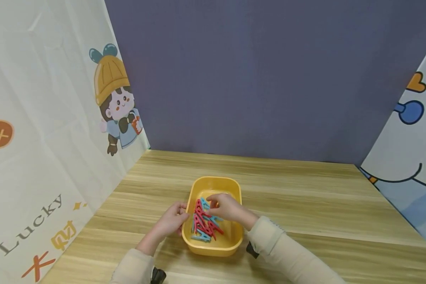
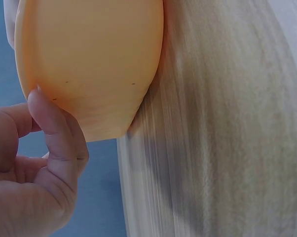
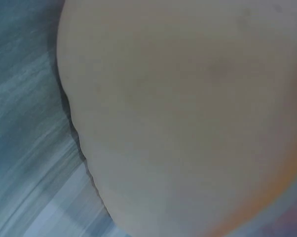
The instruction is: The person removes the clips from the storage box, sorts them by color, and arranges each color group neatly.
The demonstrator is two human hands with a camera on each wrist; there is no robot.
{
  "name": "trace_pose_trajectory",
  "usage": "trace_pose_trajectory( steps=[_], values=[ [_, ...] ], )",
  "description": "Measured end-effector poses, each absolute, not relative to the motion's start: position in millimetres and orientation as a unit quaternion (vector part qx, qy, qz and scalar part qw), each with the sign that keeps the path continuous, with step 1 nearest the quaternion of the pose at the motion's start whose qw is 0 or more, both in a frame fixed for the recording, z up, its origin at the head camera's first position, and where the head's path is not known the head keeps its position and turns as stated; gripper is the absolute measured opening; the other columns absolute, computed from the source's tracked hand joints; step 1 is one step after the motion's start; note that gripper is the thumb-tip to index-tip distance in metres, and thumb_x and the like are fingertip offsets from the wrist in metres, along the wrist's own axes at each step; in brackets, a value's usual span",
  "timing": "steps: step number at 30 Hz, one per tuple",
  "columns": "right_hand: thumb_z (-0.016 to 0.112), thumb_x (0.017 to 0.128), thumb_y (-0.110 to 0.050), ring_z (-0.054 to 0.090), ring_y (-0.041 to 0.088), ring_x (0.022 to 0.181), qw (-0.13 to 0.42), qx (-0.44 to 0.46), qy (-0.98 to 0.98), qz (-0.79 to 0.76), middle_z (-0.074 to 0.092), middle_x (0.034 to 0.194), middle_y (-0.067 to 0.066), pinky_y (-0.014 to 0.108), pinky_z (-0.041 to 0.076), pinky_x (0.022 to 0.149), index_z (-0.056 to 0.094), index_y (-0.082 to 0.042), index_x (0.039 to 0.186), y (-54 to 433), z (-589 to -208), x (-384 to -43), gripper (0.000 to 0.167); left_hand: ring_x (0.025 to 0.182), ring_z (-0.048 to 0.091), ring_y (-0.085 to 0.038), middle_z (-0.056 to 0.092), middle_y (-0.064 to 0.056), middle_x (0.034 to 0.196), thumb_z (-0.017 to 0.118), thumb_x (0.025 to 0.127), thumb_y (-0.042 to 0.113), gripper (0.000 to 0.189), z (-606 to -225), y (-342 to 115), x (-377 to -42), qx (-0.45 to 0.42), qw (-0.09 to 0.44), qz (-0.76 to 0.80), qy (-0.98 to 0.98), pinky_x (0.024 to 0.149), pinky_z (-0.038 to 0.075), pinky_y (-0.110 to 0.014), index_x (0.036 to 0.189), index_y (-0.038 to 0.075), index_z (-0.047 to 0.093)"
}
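A yellow plastic bin (image 1: 215,251) stands on the wooden table, with red clothespins (image 1: 199,224) and light-blue clothespins (image 1: 201,236) piled mostly in its left half. My left hand (image 1: 174,219) grips the bin's left rim. In the left wrist view, that hand's bent fingers (image 2: 57,133) lie against the bin's outer wall (image 2: 94,59). My right hand (image 1: 227,207) reaches over the right rim into the bin. Its thumb and index finger are bent just over the upper clothespins; I cannot tell whether they pinch one. A pale bin wall (image 3: 163,108) fills most of the blurred right wrist view.
Wooden table surface (image 1: 305,201) extends around the bin on all sides. A purple-grey panel (image 1: 252,79) rises behind the table. Printed white sheets flank it, the left sheet (image 1: 56,98) bearing a cartoon figure and lettering.
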State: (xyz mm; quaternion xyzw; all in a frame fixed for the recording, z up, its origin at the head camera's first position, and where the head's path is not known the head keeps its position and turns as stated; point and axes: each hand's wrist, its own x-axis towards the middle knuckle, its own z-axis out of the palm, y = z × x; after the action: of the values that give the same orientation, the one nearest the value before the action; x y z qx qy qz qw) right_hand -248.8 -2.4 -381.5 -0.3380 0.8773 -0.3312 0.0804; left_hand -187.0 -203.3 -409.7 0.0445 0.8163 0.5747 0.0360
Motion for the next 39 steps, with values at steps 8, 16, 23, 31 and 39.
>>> trace_pose_trajectory(
  steps=[8,16,23,31,39],
  values=[
    [0.07,0.082,-0.017,0.055,0.013,0.071,0.09,-0.339,0.874,-0.336,0.061,0.08,0.002,0.027,0.048,0.062,0.058,0.006,0.115,-4.5,-383.8,-249.6,0.042,0.047,0.047,-0.012,0.052,-0.017,0.085,0.047,0.089,0.0,0.03,-409.2,-202.4,-186.9,0.044,0.035,0.575,0.816,0.04,0.046,-0.028,0.115,-0.012,0.041],
    [0.07,0.082,-0.018,0.058,0.016,0.075,0.099,-0.343,0.874,-0.329,0.063,0.084,0.005,0.028,0.05,0.065,0.061,0.004,0.112,-6.9,-389.2,-250.6,0.039,0.047,0.048,-0.012,0.052,-0.017,0.085,0.049,0.088,0.001,0.031,-409.4,-202.5,-186.6,0.044,0.032,0.575,0.816,0.04,0.046,-0.028,0.115,-0.012,0.042],
    [0.071,0.081,-0.019,0.059,0.015,0.076,0.097,-0.341,0.879,-0.319,0.064,0.082,0.004,0.027,0.049,0.066,0.062,0.003,0.109,-9.5,-393.9,-251.3,0.037,0.047,0.048,-0.012,0.052,-0.016,0.084,0.049,0.088,0.002,0.03,-409.4,-202.8,-185.6,0.047,0.033,0.575,0.816,0.04,0.046,-0.028,0.114,-0.012,0.042],
    [0.071,0.081,-0.017,0.059,0.016,0.079,0.131,-0.32,0.875,-0.338,0.064,0.087,0.005,0.028,0.05,0.067,0.062,0.003,0.11,-11.4,-397.9,-251.5,0.037,0.048,0.048,-0.013,0.052,-0.016,0.085,0.049,0.089,0.002,0.029,-408.7,-203.0,-184.8,0.043,0.034,0.572,0.818,0.041,0.046,-0.029,0.113,-0.011,0.042],
    [0.07,0.082,-0.013,0.059,0.017,0.067,0.176,-0.293,0.862,-0.373,0.062,0.092,0.007,0.028,0.052,0.056,0.06,0.004,0.114,-14.3,-398.0,-249.4,0.038,0.049,0.048,-0.012,0.052,-0.016,0.085,0.049,0.089,0.002,0.029,-408.3,-202.6,-185.5,0.038,0.032,0.571,0.82,0.04,0.045,-0.025,0.113,-0.012,0.042]
  ],
)
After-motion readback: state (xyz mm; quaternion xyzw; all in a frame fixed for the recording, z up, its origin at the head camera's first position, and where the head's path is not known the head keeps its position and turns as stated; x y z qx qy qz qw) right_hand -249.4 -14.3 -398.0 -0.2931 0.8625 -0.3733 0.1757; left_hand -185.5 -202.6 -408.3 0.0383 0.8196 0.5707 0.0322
